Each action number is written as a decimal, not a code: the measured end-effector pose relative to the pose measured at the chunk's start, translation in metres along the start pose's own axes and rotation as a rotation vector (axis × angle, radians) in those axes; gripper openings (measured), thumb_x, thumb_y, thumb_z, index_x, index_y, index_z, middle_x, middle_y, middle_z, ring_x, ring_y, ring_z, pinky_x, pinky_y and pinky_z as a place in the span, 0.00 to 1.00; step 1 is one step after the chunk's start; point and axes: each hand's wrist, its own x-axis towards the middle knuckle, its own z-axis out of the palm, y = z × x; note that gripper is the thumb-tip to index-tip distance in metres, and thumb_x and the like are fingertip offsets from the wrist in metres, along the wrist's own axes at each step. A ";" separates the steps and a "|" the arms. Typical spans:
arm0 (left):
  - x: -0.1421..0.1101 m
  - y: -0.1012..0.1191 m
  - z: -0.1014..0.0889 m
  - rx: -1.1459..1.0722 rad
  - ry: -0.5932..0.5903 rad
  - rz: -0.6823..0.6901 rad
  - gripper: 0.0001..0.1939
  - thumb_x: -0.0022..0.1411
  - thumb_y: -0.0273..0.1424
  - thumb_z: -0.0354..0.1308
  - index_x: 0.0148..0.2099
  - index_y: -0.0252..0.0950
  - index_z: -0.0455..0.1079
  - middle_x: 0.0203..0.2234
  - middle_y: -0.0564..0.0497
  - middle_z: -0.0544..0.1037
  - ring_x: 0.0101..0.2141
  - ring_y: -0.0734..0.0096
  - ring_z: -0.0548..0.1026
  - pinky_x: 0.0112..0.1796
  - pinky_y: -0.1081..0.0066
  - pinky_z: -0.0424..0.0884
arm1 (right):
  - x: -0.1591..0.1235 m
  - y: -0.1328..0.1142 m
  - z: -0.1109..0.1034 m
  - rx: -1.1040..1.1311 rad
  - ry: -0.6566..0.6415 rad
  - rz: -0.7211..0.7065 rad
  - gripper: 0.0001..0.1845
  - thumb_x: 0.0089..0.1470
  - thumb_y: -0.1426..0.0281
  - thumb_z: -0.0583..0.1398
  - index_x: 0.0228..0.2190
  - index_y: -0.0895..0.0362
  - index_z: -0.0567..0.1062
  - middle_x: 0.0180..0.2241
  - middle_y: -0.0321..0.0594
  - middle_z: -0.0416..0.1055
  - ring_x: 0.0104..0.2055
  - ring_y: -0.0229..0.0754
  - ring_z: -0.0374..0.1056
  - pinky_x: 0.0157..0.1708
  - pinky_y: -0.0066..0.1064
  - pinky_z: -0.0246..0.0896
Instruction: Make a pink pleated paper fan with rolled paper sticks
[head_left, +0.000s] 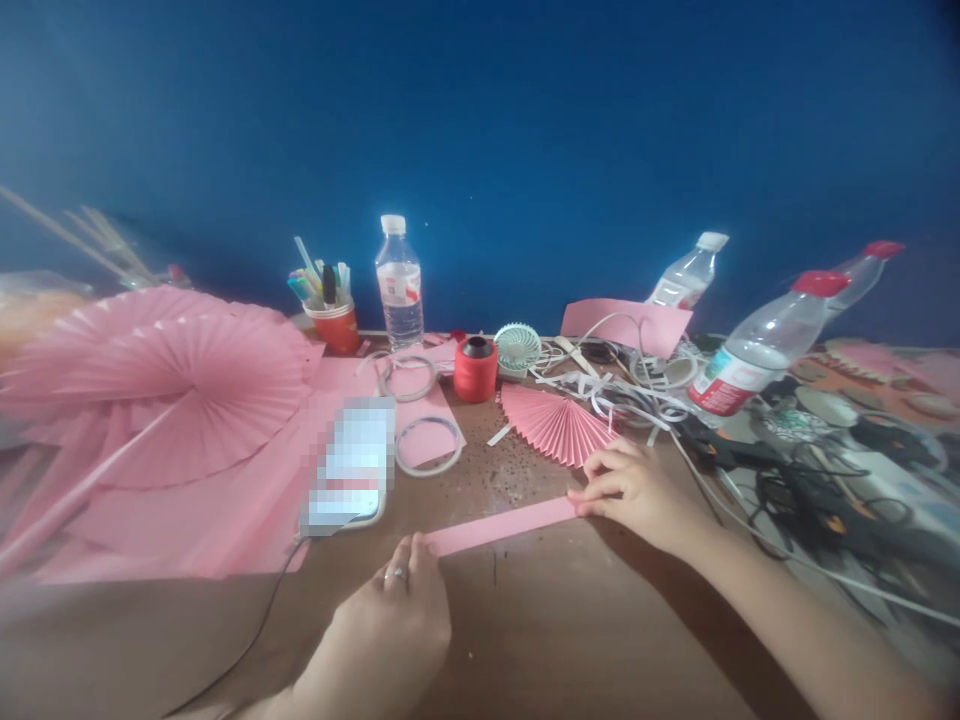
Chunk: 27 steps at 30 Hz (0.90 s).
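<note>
Pink strip (504, 526), ends pinched between both hands (409, 610)

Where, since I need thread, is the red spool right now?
In the head view, the red thread spool stands near the centre, toward the blue wall, just left of the round mint-green grille and right of the upright water bottle.

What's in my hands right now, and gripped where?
A pink paper strip: left hand at its left end, right hand's fingers at its right end.
</note>
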 end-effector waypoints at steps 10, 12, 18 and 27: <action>0.040 -0.024 0.005 -0.429 -0.126 0.032 0.11 0.59 0.27 0.48 0.26 0.34 0.67 0.24 0.49 0.69 0.28 0.65 0.69 0.27 0.68 0.66 | 0.011 -0.032 -0.029 -0.218 0.010 0.030 0.10 0.49 0.74 0.57 0.21 0.54 0.75 0.28 0.37 0.69 0.34 0.41 0.61 0.36 0.34 0.51; 0.049 -0.031 0.002 -0.560 -0.198 0.064 0.11 0.60 0.27 0.47 0.28 0.34 0.67 0.27 0.49 0.69 0.32 0.66 0.69 0.32 0.66 0.66 | 0.019 -0.055 -0.026 -0.132 0.024 0.030 0.09 0.51 0.74 0.54 0.28 0.54 0.75 0.31 0.37 0.69 0.35 0.39 0.62 0.36 0.32 0.53; 0.054 -0.038 -0.002 -0.869 -0.278 -0.150 0.08 0.59 0.29 0.50 0.41 0.36 0.65 0.34 0.51 0.70 0.36 0.69 0.68 0.38 0.68 0.65 | 0.036 -0.078 0.004 0.144 -0.164 -0.053 0.08 0.53 0.73 0.55 0.34 0.55 0.73 0.33 0.38 0.69 0.37 0.39 0.63 0.35 0.29 0.55; 0.057 -0.031 0.005 -0.769 -0.213 0.009 0.12 0.61 0.24 0.43 0.36 0.34 0.68 0.30 0.49 0.69 0.34 0.69 0.66 0.37 0.68 0.63 | 0.027 -0.066 0.020 0.369 -0.066 -0.067 0.07 0.52 0.72 0.57 0.24 0.57 0.72 0.26 0.36 0.66 0.33 0.37 0.61 0.32 0.28 0.53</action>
